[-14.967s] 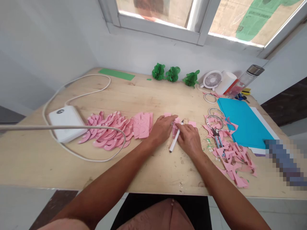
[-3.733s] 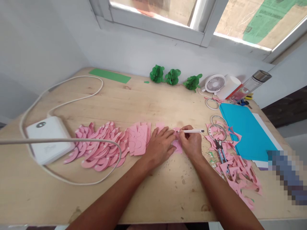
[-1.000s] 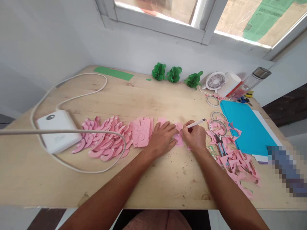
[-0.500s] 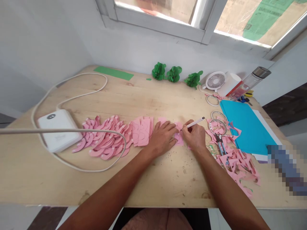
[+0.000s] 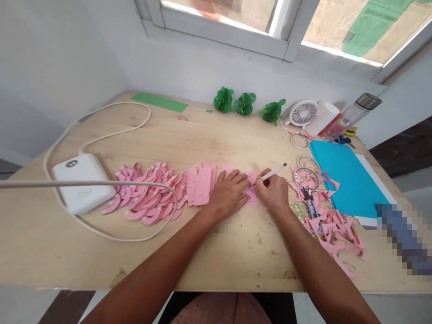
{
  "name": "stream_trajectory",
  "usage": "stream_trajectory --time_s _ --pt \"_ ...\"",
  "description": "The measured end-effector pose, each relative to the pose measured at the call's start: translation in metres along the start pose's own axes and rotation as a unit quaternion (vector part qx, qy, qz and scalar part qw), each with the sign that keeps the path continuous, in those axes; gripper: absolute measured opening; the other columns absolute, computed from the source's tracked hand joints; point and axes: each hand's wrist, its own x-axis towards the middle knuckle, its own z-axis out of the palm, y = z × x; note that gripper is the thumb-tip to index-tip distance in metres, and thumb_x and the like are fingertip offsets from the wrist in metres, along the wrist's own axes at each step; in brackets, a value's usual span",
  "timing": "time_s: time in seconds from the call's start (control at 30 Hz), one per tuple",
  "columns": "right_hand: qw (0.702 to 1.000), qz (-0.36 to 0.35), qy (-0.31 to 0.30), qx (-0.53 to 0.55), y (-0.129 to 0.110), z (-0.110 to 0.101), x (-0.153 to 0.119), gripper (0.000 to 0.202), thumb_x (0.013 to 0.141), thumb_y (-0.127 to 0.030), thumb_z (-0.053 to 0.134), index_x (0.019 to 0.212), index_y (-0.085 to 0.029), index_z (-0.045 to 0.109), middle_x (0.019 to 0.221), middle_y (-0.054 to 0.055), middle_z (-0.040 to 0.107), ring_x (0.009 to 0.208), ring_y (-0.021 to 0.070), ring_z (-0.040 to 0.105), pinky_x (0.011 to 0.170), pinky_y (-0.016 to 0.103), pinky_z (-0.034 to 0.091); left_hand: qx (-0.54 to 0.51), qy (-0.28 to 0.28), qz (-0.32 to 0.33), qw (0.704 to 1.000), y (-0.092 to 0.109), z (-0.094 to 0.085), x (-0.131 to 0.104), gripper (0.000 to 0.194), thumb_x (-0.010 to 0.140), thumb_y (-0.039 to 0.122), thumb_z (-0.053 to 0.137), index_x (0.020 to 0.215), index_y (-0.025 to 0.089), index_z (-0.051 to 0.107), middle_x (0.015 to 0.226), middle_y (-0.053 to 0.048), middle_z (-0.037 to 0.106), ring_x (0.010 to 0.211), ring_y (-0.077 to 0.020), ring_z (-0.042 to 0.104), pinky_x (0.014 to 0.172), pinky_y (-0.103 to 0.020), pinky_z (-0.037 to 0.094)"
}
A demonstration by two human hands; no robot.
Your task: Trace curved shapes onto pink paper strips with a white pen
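Observation:
Between my hands lies a small pink paper piece (image 5: 251, 194) with curved lines on it. My left hand (image 5: 230, 192) rests flat over its left part, fingers spread. A white pen (image 5: 276, 171) is gripped in my right hand (image 5: 272, 191), its tip down at the paper near my left fingertips. Just left of my left hand is a stack of pink sheets (image 5: 200, 184) marked with curved outlines. Further left, cut pink curved pieces (image 5: 155, 193) lie in an overlapping pile.
A white power bank (image 5: 83, 183) and looping cable sit at left. Three green paper shapes (image 5: 245, 104) stand by the wall. At right are pink scraps (image 5: 340, 234), pliers (image 5: 311, 204), tape rings, a blue sheet (image 5: 347, 177), a fan (image 5: 303, 113) and a bottle (image 5: 353, 118).
The upper end of the pen has shifted very slightly to the left and up with my right hand. My left hand stays in place on the paper.

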Motion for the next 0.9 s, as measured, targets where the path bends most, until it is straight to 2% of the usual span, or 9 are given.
stream_trajectory --time_s 0.9 --pt "0.999 -0.002 -0.019 0.028 -0.0017 -0.0015 -0.0011 0.02 0.079 -0.03 0.049 0.071 -0.019 0.063 0.056 0.001 0.064 0.053 0.0142 0.06 0.055 0.022 0.037 -0.008 0.004 -0.003 1.0 -0.0009 0.0014 -0.0008 0.029 0.083 0.02 0.056 0.111 0.025 0.058 0.132 -0.003 0.057 0.129 -0.0277 0.041 0.107 -0.054 0.028"
